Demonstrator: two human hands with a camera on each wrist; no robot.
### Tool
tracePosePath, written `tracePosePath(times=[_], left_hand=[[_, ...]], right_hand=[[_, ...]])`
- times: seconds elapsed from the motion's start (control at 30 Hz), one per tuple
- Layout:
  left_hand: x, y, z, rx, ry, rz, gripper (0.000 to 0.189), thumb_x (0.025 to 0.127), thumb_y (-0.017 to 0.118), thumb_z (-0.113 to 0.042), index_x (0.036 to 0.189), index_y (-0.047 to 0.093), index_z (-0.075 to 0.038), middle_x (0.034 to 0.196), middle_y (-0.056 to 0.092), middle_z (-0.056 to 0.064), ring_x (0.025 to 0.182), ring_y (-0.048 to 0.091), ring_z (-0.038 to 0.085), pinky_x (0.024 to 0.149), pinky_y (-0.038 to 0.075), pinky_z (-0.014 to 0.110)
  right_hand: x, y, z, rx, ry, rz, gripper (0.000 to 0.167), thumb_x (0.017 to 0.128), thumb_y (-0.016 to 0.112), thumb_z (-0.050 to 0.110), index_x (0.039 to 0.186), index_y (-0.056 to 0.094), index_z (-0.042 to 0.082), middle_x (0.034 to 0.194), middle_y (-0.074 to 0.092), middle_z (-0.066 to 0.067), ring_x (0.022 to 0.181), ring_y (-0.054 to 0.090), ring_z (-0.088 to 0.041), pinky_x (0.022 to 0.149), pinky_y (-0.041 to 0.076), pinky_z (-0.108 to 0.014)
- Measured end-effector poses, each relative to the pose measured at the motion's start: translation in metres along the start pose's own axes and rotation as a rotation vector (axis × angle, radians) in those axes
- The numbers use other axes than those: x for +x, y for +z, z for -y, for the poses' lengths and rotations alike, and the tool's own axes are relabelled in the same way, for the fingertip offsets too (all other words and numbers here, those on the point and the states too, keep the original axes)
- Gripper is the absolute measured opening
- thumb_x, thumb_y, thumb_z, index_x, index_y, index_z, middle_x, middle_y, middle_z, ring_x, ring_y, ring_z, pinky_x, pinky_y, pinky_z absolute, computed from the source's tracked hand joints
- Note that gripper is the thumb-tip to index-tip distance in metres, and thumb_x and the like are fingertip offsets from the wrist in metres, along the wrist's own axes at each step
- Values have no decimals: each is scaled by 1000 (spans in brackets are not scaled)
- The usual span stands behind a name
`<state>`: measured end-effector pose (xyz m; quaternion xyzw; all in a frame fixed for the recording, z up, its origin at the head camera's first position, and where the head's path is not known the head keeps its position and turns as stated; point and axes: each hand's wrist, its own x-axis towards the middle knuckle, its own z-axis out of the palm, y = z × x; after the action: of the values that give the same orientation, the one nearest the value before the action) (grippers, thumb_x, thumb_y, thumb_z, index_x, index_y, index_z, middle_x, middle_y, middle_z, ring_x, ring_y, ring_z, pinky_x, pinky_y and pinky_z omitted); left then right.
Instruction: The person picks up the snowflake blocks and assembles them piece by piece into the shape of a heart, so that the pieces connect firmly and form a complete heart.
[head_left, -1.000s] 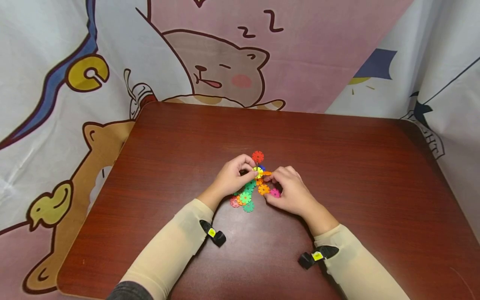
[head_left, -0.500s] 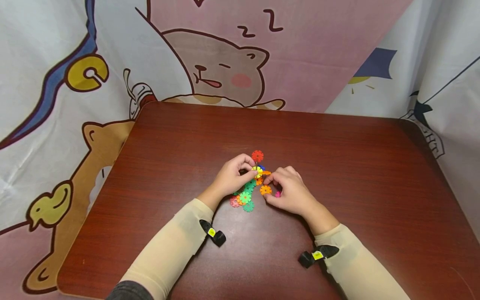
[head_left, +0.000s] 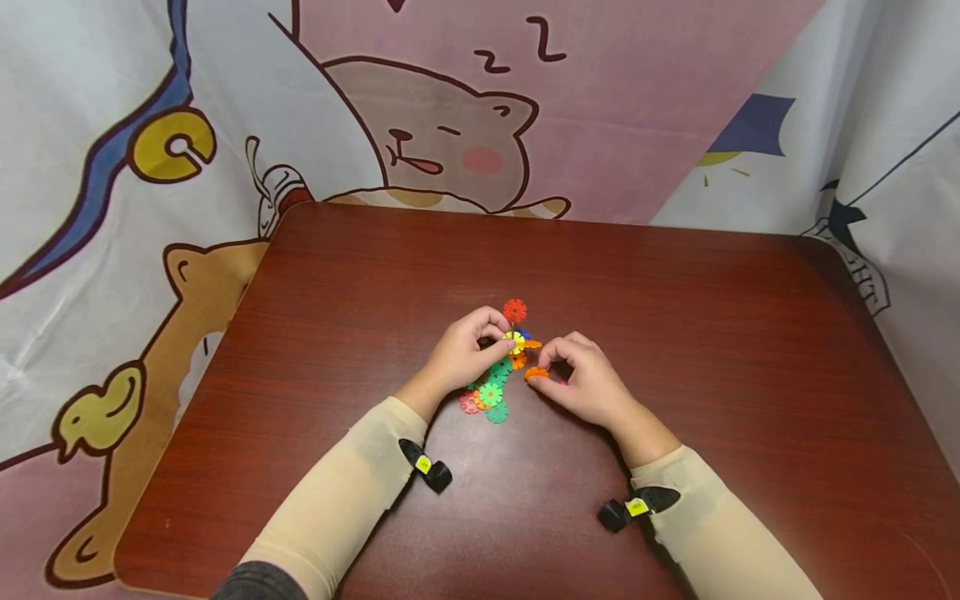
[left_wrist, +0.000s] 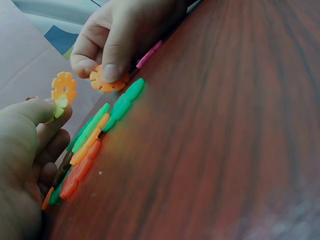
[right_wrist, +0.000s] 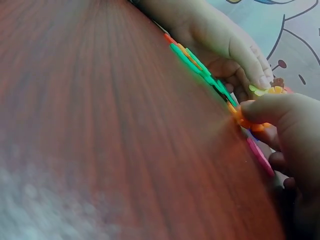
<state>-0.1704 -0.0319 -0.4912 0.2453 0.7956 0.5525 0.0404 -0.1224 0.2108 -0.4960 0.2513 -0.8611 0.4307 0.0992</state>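
Observation:
My left hand [head_left: 471, 350] pinches a yellow notched plastic disc [head_left: 517, 342] between thumb and fingers. An orange disc [left_wrist: 64, 86] is joined to that yellow one, standing at an angle to it. My right hand [head_left: 585, 383] pinches another orange notched disc [head_left: 536, 373], tilted nearly edge-on in the head view. A small gap separates this disc from the joined pieces. Beyond the left fingertips is a red disc [head_left: 515, 311]; whether it is attached is hard to tell. A pink disc [right_wrist: 260, 157] lies under the right hand, mostly hidden from the head camera.
Several loose discs lie in a pile by the left hand, among them a light green disc [head_left: 491, 394] and a darker green disc [head_left: 497, 412]. They rest on a reddish-brown wooden table [head_left: 360, 283]. A printed cloth [head_left: 637, 108] hangs behind it.
The right hand's orange disc has turned from face-on to nearly edge-on. The right fingers have shifted slightly, covering more of the pink disc. My left hand has stayed in place.

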Motion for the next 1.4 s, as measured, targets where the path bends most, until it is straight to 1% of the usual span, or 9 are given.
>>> tracePosePath(times=[0.13,0.3,0.47,0.6,0.73,0.87,1.03,1.17,1.4], left_hand=[[0,0,1,1,-9,-6,16,98,78,-13,107,66,-10,93,78,-4,86,69,9,77,49,29],[0,0,-1,2,-25,-20,17,98,78,-15,109,67,-10,94,78,-4,85,68,11,77,50,30],[0,-1,-2,8,-28,-24,17,98,78,-14,108,66,-9,93,78,-4,86,68,11,79,51,30],[0,0,-2,8,-21,-14,15,97,79,-13,106,67,-9,92,78,-4,85,68,10,79,50,29],[0,0,-2,7,-13,-7,15,96,80,-13,104,68,-9,91,78,-5,83,69,9,77,50,28],[0,0,-3,-7,-8,-17,14,96,79,-11,104,68,-8,91,79,-3,85,69,10,79,50,28],[1,0,-2,-14,-10,-19,14,95,79,-11,103,69,-8,90,79,-4,84,69,10,79,50,28],[0,0,-1,-6,-17,-10,14,95,80,-12,103,69,-9,90,79,-5,84,70,9,78,49,27],[-1,0,-2,-1,-39,10,16,95,81,-14,103,69,-9,90,79,-6,86,72,8,77,50,26]], right_hand=[[-2,0,1,93,73,-74,28,82,91,4,88,66,14,85,67,4,78,60,-17,70,48,-25],[-2,0,2,239,172,-172,27,84,88,-5,96,65,3,81,73,-6,69,62,-15,64,49,-20],[1,1,6,325,237,-255,22,87,80,-14,101,64,-9,79,72,-23,63,55,-11,58,44,-17],[4,-2,19,380,273,-277,17,89,75,-16,101,63,-13,80,69,-30,60,52,-10,56,41,-16],[7,-7,35,381,267,-271,15,90,75,-14,100,63,-12,79,69,-29,60,52,-9,56,41,-16],[8,-8,39,379,261,-290,15,90,74,-15,99,63,-13,80,69,-30,61,54,-7,57,43,-15],[8,-3,26,335,290,-304,15,91,75,-14,100,64,-13,80,69,-29,63,55,-9,58,44,-15],[6,1,13,288,300,-296,16,90,78,-11,101,66,-9,79,72,-25,64,55,-8,59,44,-15],[3,2,6,303,284,-282,19,89,84,-5,103,71,-3,81,76,-18,65,60,-6,60,46,-15]])
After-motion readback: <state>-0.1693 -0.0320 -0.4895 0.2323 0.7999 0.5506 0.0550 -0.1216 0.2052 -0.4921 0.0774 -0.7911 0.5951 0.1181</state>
